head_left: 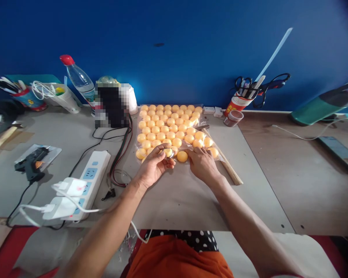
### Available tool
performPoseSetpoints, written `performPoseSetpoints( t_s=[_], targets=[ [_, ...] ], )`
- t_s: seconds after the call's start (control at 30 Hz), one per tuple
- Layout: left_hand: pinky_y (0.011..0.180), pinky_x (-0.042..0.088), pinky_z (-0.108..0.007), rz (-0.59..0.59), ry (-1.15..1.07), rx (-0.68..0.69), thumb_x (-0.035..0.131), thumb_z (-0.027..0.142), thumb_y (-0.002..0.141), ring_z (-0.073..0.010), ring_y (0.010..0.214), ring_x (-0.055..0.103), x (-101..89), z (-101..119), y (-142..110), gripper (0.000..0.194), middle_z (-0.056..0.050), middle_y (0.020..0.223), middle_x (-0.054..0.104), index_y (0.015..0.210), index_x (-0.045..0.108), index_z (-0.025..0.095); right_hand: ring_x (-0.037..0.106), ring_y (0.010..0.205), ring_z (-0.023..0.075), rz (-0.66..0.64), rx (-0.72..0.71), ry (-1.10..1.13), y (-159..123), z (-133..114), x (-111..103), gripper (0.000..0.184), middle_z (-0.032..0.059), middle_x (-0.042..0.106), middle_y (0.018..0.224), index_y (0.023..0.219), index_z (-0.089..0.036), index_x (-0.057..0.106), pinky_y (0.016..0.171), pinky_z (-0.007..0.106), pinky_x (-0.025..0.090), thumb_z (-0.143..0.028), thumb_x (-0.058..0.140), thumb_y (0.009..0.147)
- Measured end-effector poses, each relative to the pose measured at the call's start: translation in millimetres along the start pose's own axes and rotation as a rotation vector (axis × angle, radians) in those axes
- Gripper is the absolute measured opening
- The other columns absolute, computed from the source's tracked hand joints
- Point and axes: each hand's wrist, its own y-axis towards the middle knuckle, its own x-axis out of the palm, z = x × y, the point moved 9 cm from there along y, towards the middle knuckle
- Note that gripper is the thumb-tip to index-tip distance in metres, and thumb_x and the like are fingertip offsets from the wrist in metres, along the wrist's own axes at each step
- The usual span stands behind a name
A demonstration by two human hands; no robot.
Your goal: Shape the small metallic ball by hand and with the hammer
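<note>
My left hand (155, 166) is closed in a pinch on a small round piece (168, 153), pale yellow with a shiny silvery rim; its exact kind is unclear. My right hand (203, 162) is palm down, its bent fingers on the front edge of a clear plastic bag (220, 157). Rows of orange balls (170, 135) fill this bag, flat on the table. One orange ball (182, 156) shows between my two hands. The tips of the right fingers are partly hidden.
A hammer (227, 168) lies right of the balls. At left are a power strip (100, 164) with chargers, cables and a glue gun (31, 164). A bottle (79, 79) and cups of tools (240, 101) line the wall. A phone (340, 152) lies far right.
</note>
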Motion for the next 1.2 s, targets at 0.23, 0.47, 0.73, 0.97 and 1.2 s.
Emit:
performPoseSetpoints(
  t_s=[0.23, 0.47, 0.73, 0.97, 1.2],
  targets=[
    [0.064, 0.055, -0.029, -0.044, -0.030, -0.056, 0.076, 0.041, 0.079, -0.0157, 0.071, 0.068, 6.2, -4.2, -0.8, 0.048, -0.008, 0.093, 0.070, 0.119, 0.061, 0.018, 0.063, 0.104, 0.0310, 0.101, 0.044, 0.040, 4.2, 1.5, -4.4, 0.049, 0.0172, 0.070, 0.116, 0.139, -0.011, 0.052, 0.091, 0.040, 0.036, -0.015, 0.044, 0.091],
    [0.069, 0.054, -0.029, -0.089, 0.031, -0.111, 0.081, 0.026, 0.074, -0.0158, 0.077, 0.070, 10.2, -8.0, -5.7, 0.047, -0.004, 0.094, 0.067, 0.118, 0.064, 0.021, 0.059, 0.116, 0.0289, 0.251, 0.013, 0.102, 5.1, 0.6, -15.9, 0.055, 0.0159, 0.060, 0.137, 0.140, -0.014, 0.051, 0.091, 0.038, 0.039, -0.010, 0.044, 0.085],
    [0.071, 0.052, -0.029, -0.116, 0.133, -0.187, 0.083, 0.023, 0.072, -0.0153, 0.077, 0.069, 11.3, -18.4, -9.0, 0.055, -0.006, 0.105, 0.067, 0.122, 0.060, 0.023, 0.060, 0.103, 0.0262, 0.206, 0.004, 0.043, 9.3, 1.7, -10.1, 0.043, 0.0133, 0.062, 0.118, 0.124, -0.021, 0.065, 0.084, 0.035, 0.036, -0.015, 0.050, 0.084],
    [0.071, 0.051, -0.030, -0.164, 0.169, -0.190, 0.083, 0.024, 0.074, -0.0159, 0.078, 0.068, 18.3, -16.8, -11.8, 0.048, -0.007, 0.105, 0.067, 0.117, 0.062, 0.022, 0.062, 0.095, 0.0259, 0.122, 0.049, -0.026, 13.8, 3.2, 4.4, 0.029, 0.0129, 0.066, 0.109, 0.106, -0.017, 0.067, 0.084, 0.037, 0.032, -0.015, 0.050, 0.083],
    [0.073, 0.051, -0.030, -0.187, 0.170, -0.205, 0.082, 0.024, 0.072, -0.0157, 0.079, 0.068, 21.0, -16.9, -13.3, 0.045, -0.006, 0.104, 0.066, 0.113, 0.063, 0.020, 0.064, 0.087, 0.0233, 0.187, 0.047, 0.020, 14.3, 8.0, 1.5, 0.028, 0.0111, 0.073, 0.103, 0.105, -0.014, 0.067, 0.082, 0.034, 0.033, -0.015, 0.050, 0.083]
  ],
)
